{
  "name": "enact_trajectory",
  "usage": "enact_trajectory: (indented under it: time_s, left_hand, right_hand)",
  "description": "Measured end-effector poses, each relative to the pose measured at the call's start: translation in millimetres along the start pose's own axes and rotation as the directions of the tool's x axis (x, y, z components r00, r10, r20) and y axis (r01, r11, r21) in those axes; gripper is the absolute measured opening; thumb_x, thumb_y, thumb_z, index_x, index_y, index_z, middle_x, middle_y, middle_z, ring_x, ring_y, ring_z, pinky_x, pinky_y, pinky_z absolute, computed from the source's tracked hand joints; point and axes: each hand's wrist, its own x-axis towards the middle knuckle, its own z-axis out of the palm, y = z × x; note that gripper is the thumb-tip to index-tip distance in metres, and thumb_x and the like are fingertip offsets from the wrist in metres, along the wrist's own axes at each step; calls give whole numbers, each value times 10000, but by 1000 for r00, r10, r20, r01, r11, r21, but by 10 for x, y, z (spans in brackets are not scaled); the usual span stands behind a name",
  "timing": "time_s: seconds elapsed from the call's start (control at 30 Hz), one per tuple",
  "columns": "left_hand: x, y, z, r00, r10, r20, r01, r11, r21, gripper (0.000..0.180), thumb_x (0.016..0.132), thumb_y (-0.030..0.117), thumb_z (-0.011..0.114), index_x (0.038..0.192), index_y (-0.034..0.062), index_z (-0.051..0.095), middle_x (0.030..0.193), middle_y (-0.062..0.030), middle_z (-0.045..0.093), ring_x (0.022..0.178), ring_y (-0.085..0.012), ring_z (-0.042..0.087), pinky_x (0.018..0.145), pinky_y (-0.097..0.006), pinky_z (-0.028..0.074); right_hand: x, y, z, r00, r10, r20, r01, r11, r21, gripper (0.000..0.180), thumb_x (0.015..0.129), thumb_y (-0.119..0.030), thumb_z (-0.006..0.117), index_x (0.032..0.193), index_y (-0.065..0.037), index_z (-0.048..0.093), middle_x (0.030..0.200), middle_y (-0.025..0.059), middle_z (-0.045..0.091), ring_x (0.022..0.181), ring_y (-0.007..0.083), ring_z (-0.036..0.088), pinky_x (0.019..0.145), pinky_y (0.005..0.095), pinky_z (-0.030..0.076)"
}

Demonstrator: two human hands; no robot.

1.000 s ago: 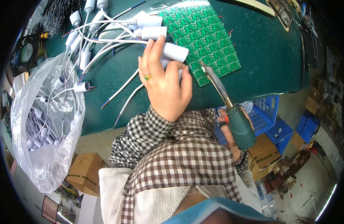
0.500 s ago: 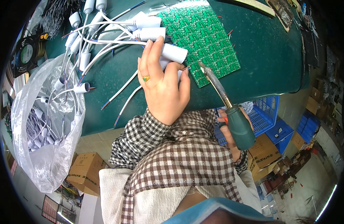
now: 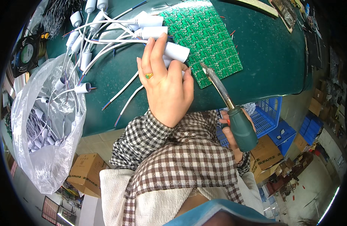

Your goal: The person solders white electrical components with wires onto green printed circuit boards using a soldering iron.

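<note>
My left hand (image 3: 167, 86), with a ring on one finger, is closed over white cylindrical cable caps on the green bench. Thumb and index finger meet near the open end of one cap, partly hidden by the fingers. A white cap (image 3: 177, 52) lies against the fingers, next to a green circuit board panel (image 3: 207, 41). My right hand (image 3: 230, 136) grips a soldering iron (image 3: 244, 130) by its dark green handle. The iron's bent metal tip points at the panel's near edge, right of my left hand; I cannot tell whether it touches.
More white caps with cables (image 3: 83, 41) lie at the left. A clear plastic bag (image 3: 49, 165) full of them hangs over the bench's left edge, near a black fan (image 3: 27, 54). Below the bench are a blue crate (image 3: 269, 115) and cardboard boxes (image 3: 88, 171).
My left hand has shifted very slightly, and its index finger and thumb have drawn over the cap's end. The soldering iron has stayed in place.
</note>
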Motion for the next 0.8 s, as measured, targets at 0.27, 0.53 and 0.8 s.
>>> enact_trajectory:
  time_s: [0.27, 0.53, 0.8]
  left_hand:
    - [-233, -100, -126, 974, 149, -172, -142, 988, 55, 434, 718, 182, 820, 1126, 130, 685, 1364, -143, 549, 1190, -331, 541, 991, -477, 413]
    - [-171, -93, -131, 990, 130, 52, -132, 990, 39, 359, 764, 58, 777, 1106, 105, 678, 1050, -67, 653, 973, -280, 612, 861, -395, 444]
    - [-191, -96, -56, 990, 131, 43, -136, 978, 160, 264, 784, 90, 757, 1032, 168, 709, 1078, -22, 623, 985, -249, 571, 914, -432, 382]
  right_hand:
    - [10, 85, -40, 999, -38, -5, 38, 999, -24, 601, 800, -323, 848, 1219, 46, 625, 890, 78, 754, 819, 194, 740, 779, 309, 574]
    - [39, 62, 11, 1000, -12, -29, 14, 998, 61, 609, 814, -362, 840, 1212, 50, 632, 869, 65, 749, 777, 163, 730, 712, 282, 572]
    - [26, 52, 45, 997, -23, -77, 31, 994, 105, 615, 822, -374, 836, 1214, 54, 631, 885, 74, 750, 787, 164, 734, 727, 287, 576]
